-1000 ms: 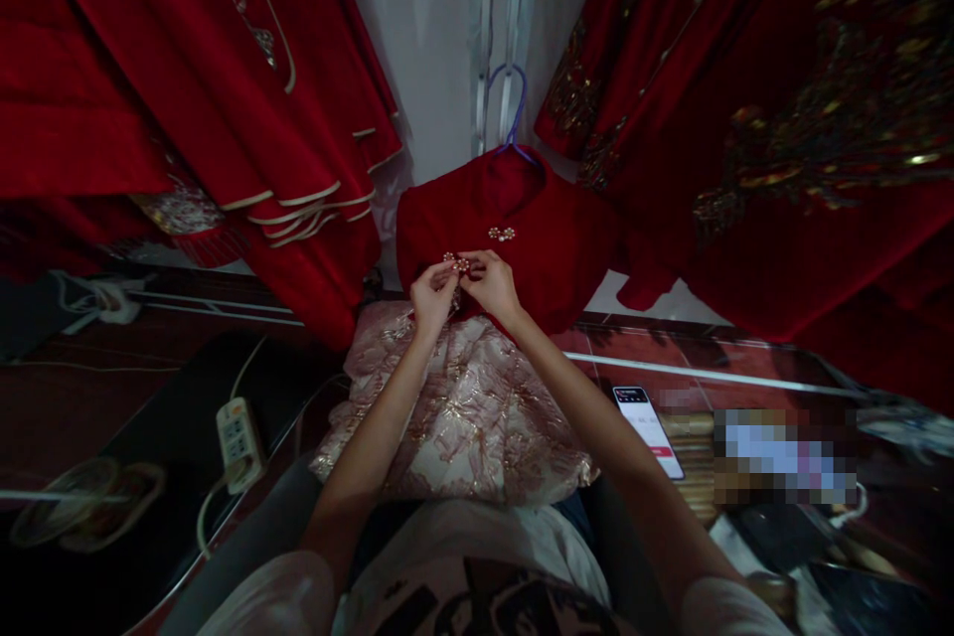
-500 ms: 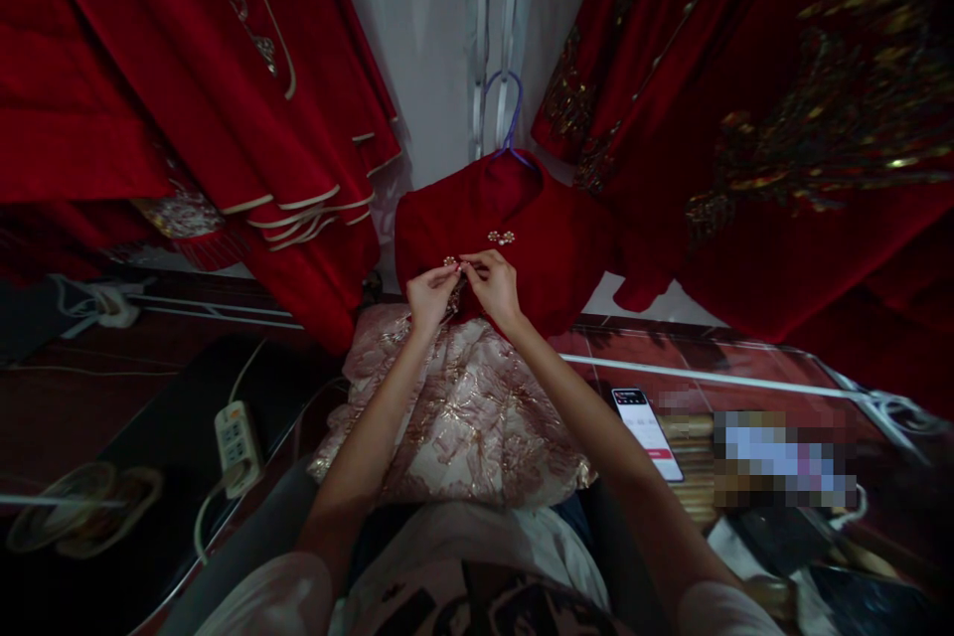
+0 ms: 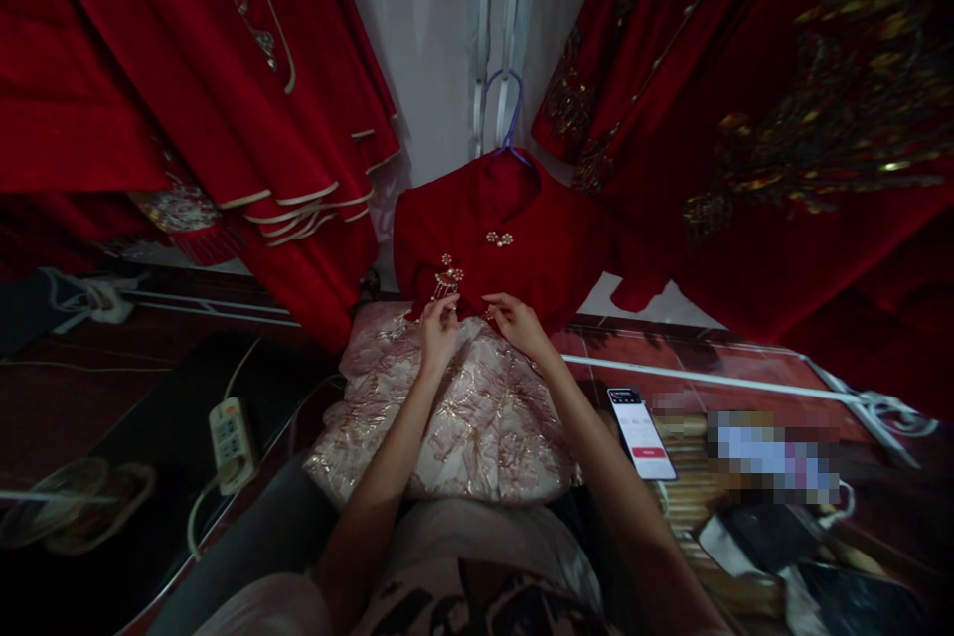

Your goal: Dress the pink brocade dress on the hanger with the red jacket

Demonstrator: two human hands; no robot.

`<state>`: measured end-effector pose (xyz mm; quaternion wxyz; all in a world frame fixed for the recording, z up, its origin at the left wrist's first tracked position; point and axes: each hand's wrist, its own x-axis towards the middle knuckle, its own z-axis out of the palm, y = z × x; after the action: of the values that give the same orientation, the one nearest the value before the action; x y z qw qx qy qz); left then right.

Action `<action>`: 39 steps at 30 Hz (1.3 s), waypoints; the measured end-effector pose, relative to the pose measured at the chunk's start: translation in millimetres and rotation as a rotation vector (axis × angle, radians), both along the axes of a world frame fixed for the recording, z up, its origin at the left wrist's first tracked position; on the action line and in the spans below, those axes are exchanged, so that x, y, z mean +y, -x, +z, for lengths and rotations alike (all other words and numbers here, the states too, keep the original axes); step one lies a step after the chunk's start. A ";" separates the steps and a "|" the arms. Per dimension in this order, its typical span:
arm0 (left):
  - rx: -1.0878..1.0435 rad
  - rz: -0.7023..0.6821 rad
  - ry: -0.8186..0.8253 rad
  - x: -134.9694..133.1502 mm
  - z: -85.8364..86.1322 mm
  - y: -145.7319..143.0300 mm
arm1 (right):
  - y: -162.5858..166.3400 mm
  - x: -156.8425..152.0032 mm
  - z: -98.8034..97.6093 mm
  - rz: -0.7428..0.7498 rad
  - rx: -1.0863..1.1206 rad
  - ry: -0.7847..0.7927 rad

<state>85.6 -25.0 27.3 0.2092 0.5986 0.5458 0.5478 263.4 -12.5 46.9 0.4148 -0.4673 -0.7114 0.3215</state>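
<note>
A small red jacket (image 3: 552,248) hangs on a purple hanger (image 3: 514,109) against the white wall. It carries a pearl clasp (image 3: 500,238) near the collar and a second clasp with a tassel (image 3: 447,278) lower left. Below it a pink and gold brocade skirt (image 3: 462,417) spreads over my lap. My left hand (image 3: 439,330) is just under the tassel clasp, fingers pinched at the jacket's lower edge. My right hand (image 3: 520,323) is beside it, fingertips closed on the same edge, where a small shiny piece shows.
Red embroidered garments hang at the left (image 3: 186,79) and right (image 3: 782,119). A lit phone (image 3: 642,432) lies on a mat to my right. A white power strip (image 3: 233,437) with its cable sits on the dark surface at the left.
Both hands have dropped from the tassel clasp to the jacket's lower edge. The clasp is now uncovered and its tassel hangs free.
</note>
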 end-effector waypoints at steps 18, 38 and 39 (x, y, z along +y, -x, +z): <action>-0.031 0.119 -0.005 22.2 -6.9 11.8 | -0.5 -7.6 -15.8 0.029 0.165 0.108; -0.132 0.099 0.043 13.8 7.8 67.2 | -2.6 -11.2 -8.9 0.059 0.199 0.145; -0.112 0.176 0.028 15.4 3.5 74.4 | -2.5 -11.4 -8.5 0.057 0.201 0.149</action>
<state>11.2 -9.6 30.8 0.1987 0.5137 0.5912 0.5892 265.9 -23.9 38.3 0.4391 -0.4416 -0.6534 0.4303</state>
